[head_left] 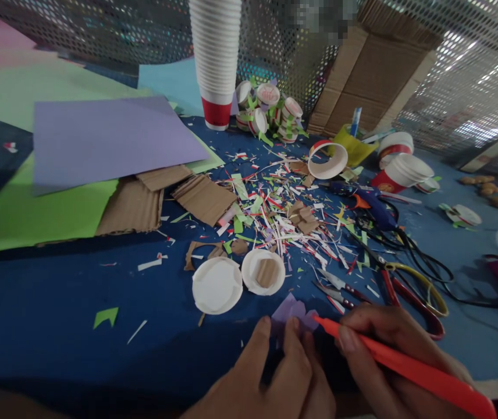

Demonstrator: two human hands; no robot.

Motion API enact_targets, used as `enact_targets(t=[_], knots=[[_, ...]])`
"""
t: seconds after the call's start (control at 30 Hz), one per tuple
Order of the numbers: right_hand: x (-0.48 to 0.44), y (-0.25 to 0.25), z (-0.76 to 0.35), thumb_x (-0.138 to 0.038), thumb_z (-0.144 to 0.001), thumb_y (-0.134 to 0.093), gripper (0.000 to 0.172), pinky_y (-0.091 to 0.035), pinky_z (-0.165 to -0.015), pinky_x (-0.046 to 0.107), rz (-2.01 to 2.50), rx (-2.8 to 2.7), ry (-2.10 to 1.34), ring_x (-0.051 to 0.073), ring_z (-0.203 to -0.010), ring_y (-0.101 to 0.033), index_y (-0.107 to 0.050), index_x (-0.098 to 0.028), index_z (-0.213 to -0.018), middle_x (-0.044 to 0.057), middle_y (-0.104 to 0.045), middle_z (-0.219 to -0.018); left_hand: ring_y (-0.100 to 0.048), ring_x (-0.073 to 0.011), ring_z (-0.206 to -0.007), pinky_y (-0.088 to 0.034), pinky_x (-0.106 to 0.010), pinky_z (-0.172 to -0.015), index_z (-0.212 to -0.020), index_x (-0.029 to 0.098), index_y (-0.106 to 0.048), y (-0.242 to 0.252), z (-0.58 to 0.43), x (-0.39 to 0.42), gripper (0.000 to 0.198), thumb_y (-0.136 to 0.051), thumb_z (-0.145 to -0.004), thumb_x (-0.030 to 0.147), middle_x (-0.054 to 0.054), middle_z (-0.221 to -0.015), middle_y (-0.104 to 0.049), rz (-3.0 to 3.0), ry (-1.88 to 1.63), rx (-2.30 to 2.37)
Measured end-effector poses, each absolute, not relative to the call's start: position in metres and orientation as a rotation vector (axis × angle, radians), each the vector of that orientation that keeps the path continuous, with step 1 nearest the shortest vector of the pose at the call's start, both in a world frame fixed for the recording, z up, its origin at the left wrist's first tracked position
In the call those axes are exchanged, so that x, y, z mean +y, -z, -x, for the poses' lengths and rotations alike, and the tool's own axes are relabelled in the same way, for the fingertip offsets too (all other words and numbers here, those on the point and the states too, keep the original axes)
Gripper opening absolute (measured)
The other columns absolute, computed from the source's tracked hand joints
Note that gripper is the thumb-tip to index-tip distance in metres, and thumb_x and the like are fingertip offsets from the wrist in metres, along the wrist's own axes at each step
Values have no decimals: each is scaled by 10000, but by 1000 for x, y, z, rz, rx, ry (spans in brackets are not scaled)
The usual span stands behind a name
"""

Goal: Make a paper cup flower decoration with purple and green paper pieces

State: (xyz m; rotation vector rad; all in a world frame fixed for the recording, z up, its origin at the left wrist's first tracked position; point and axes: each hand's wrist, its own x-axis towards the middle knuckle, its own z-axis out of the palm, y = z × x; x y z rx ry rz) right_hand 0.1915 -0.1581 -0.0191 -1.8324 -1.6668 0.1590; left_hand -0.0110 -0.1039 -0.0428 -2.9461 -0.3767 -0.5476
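Fingertips of my left hand [284, 369] press a small purple paper piece [290, 308] with petal-like lobes down at the table's near side. An orange-red pen [415, 361] is gripped in my right hand [388, 337], its pointed tip touching the paper's right edge. Just beyond my left hand lie two round white paper discs with raised rims: a bare-looking left one [217, 285] and a right one [253, 285] with a brown corrugated cardboard piece [267, 273] in it. Small pointed scissors [340, 285] rest beyond my right hand.
Paper scraps [275, 224] cover the middle of the blue table [57, 314]. Larger scissors [406, 285] and a blue glue gun [375, 206] with its cable lie right. A tall paper cup stack [216, 58] stands behind, coloured sheets [109, 142] at left.
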Motion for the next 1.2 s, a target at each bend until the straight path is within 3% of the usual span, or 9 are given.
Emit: enact_targets(t=[0.33,0.57,0.9,1.2], knots=[[-162,20,-201,-293,-959,-598,109,-519,-442,147,1834,-1673,-221,102,-485,-668,-613,-262,-856,-49,-694,-658,-599,-271,-1240,-483,-421,-964,-1234,140,-669,41,10,-106,370,-372,-1014,153,-61,-1264,-719,2970,567,-384],[-161,18,-199,-276,-952,-596,97,-523,-527,148,1809,-1754,-162,93,-547,-686,-613,-260,-858,-52,-700,-686,-646,-265,-1175,-489,-419,-952,-1243,124,-680,39,9,-104,355,-443,-990,201,-99,-1221,-743,2979,563,-355],[-160,20,-200,-269,-933,-607,103,-518,-536,166,1800,-1780,-129,95,-539,-670,-617,-251,-832,-51,-690,-669,-646,-274,-1183,-491,-426,-941,-1254,109,-671,37,7,-104,385,-394,-999,185,-101,-1226,-742,2971,567,-363],[-167,24,-190,-268,-899,-681,74,-538,-561,289,1779,-1331,-275,163,-550,-659,-690,-247,-828,-12,-669,-696,-605,-277,-1236,-460,-446,-926,-1257,114,-684,33,4,-104,382,-402,-1017,205,-88,-1268,-729,3005,538,-445]])
